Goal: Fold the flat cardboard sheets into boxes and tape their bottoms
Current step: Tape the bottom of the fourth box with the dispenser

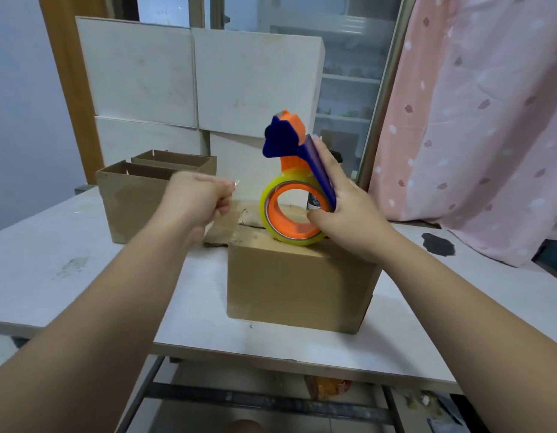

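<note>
A brown cardboard box (295, 285) stands bottom-up near the middle of the white table (52, 264), its flaps folded shut on top. My right hand (342, 207) grips an orange and blue tape dispenser (294, 170) with a roll of clear tape, holding it upright on the box's top. My left hand (199, 195) hovers to the left of the dispenser with fingers curled, pinching what looks like the thin clear tape end (236, 182).
Two open brown boxes (130, 195) stand side by side at the back left of the table. White flat sheets (196, 79) lean stacked behind them. A pink curtain (477, 120) hangs at the right. The table's front edge is close to me.
</note>
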Available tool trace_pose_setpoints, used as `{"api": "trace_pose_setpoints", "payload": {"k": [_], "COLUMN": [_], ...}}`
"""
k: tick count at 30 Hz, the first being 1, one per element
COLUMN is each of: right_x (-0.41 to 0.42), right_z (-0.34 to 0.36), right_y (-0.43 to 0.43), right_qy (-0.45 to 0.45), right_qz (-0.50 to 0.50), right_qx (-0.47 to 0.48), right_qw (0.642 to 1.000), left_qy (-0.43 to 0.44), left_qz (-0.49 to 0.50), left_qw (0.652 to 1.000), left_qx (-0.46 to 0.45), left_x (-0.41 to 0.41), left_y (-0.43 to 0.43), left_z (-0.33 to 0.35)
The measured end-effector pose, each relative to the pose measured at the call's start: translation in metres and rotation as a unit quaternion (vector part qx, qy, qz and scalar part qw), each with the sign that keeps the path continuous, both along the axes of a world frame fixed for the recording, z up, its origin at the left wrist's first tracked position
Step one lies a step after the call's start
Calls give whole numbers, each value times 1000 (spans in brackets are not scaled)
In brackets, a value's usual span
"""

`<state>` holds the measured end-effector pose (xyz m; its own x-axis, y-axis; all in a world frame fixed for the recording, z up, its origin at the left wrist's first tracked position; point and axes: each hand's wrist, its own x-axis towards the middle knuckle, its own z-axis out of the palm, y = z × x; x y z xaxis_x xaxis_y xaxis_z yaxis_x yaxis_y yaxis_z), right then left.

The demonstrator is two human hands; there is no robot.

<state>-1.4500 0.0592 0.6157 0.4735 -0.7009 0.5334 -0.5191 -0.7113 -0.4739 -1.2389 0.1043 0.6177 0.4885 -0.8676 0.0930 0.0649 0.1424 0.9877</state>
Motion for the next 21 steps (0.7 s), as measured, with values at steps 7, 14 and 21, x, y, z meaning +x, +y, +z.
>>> {"api": "trace_pose_setpoints", "payload": {"k": [7,14,21], "right_x": [14,9,7], "right_z": [-14,-15,-12], "right_y": [-3,-4,-4], "right_qy": [-108,-205,-274], "right_qz": [26,72,111], "right_qx": [95,199,212], "right_qw": [989,956,932], "left_qy": [200,301,246], "left_qz": [-27,-63,-66], "left_qw": [978,950,965], "left_qx": [46,58,66], "left_x": [13,5,3], "left_y": [3,7,2], "left_z": [-35,-48,-54]}}
